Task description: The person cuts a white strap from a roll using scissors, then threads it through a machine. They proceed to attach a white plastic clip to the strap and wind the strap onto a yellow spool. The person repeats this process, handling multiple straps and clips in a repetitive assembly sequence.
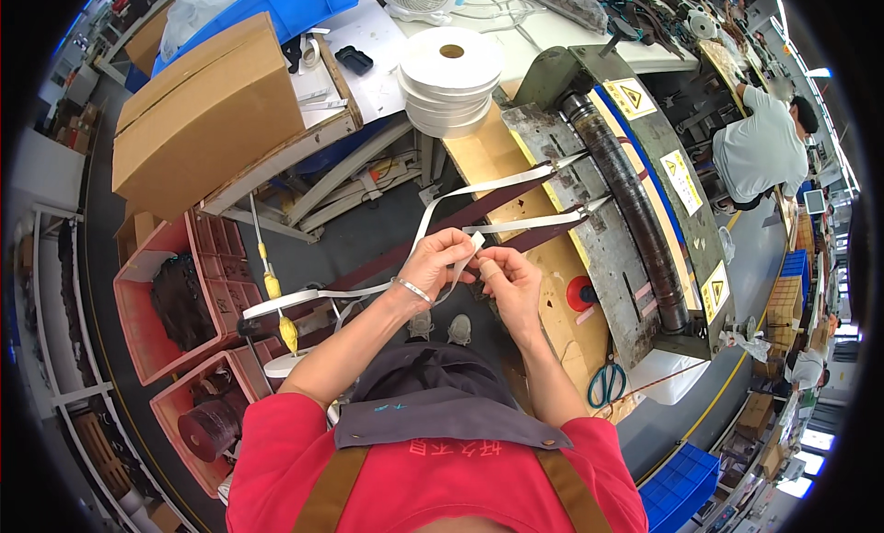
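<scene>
My left hand (436,261) is closed in a pinch on a narrow white tape (477,240) in front of my body. My right hand (512,283) is beside it, thumb and fingers pressed together at the same tape. Its fingertips partly hide what lies between them. Two white tape lengths run with dark red strips (497,201) toward metal guides on the roller machine (630,215). Another white tape stretch passes under my left forearm to a reel at the left. A metal bracelet (413,290) is on my left wrist.
White tape rolls (451,68) stand stacked beyond my hands. Blue-handled scissors (607,384) lie near the machine's front edge. A cardboard box (207,119) sits at the left, above red crates (170,294) with dark material. A person (762,146) is at the far right.
</scene>
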`<state>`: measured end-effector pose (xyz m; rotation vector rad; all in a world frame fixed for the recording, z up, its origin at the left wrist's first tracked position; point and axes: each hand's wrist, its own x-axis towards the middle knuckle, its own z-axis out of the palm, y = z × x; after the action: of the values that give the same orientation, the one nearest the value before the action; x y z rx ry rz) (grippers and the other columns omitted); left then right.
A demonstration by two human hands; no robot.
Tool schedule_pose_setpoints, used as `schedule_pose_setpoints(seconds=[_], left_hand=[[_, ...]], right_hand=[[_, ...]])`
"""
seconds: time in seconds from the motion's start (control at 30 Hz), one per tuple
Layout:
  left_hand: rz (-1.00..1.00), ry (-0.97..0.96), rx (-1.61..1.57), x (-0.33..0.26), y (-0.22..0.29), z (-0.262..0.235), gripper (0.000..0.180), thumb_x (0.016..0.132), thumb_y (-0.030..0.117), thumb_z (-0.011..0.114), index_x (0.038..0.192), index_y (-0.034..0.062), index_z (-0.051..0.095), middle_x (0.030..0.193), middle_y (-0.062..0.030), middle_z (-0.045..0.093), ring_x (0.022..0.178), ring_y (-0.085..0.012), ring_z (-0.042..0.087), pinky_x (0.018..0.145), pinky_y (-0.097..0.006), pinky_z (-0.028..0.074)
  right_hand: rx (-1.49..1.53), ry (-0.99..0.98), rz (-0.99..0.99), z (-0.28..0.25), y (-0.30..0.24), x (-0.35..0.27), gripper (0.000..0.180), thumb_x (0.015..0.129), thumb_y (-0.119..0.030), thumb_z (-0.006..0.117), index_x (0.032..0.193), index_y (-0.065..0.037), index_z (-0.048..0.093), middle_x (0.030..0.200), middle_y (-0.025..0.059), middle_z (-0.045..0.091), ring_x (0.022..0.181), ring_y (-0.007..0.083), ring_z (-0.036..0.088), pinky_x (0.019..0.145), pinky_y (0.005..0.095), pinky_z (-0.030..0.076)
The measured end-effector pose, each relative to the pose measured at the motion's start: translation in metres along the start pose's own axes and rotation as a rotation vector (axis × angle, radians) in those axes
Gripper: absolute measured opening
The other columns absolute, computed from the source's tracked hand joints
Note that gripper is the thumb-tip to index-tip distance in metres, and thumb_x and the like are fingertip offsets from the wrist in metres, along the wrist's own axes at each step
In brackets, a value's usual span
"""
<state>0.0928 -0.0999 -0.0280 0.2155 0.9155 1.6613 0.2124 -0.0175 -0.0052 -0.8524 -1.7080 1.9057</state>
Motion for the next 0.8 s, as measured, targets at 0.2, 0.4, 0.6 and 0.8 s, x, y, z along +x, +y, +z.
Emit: schedule_pose_setpoints(seconds=[0.2, 0.4, 0.6, 0.8], left_hand=[[0.048, -0.026, 0.107, 0.001, 0.000, 0.009, 0.013, 0.082, 0.017, 0.058, 0.081, 0.0046, 0.055, 0.072, -0.0017, 0.057, 0.060, -0.0080, 0.054, 0.053, -0.019, 0.043], [0.112, 0.014, 0.225, 0.003, -0.010, 0.023, 0.012, 0.083, 0.017, 0.056, 0.081, 0.0045, 0.054, 0.069, -0.0009, 0.056, 0.057, -0.0057, 0.051, 0.051, -0.018, 0.041], [0.120, 0.053, 0.302, 0.000, -0.012, 0.025, 0.013, 0.084, 0.017, 0.055, 0.080, 0.0047, 0.054, 0.068, 0.0005, 0.056, 0.055, -0.0038, 0.049, 0.049, -0.016, 0.038], [0.141, 0.077, 0.388, -0.004, -0.012, 0.026, 0.016, 0.083, 0.020, 0.056, 0.078, 0.0051, 0.054, 0.065, 0.0014, 0.054, 0.054, -0.0030, 0.047, 0.048, -0.016, 0.037]], right_hand=[[-0.047, -0.045, -0.009, -0.015, -0.015, 0.009, 0.013, 0.081, -0.009, 0.056, 0.087, 0.001, 0.060, 0.066, -0.0008, 0.058, 0.057, 0.0023, 0.051, 0.049, 0.0167, 0.040], [-0.056, -0.031, -0.019, -0.025, -0.009, 0.010, 0.012, 0.081, -0.010, 0.056, 0.086, 0.001, 0.060, 0.063, -0.0002, 0.058, 0.054, 0.0031, 0.051, 0.049, 0.0180, 0.042], [-0.109, -0.071, -0.016, -0.029, -0.010, 0.007, 0.013, 0.081, -0.009, 0.055, 0.085, 0.001, 0.060, 0.065, 0.0024, 0.060, 0.056, 0.0057, 0.055, 0.052, 0.0194, 0.046], [-0.209, -0.080, -0.081, -0.029, -0.013, 0.006, 0.010, 0.079, -0.007, 0.056, 0.082, 0.001, 0.060, 0.062, 0.0039, 0.060, 0.053, 0.0056, 0.055, 0.050, 0.0199, 0.044]])
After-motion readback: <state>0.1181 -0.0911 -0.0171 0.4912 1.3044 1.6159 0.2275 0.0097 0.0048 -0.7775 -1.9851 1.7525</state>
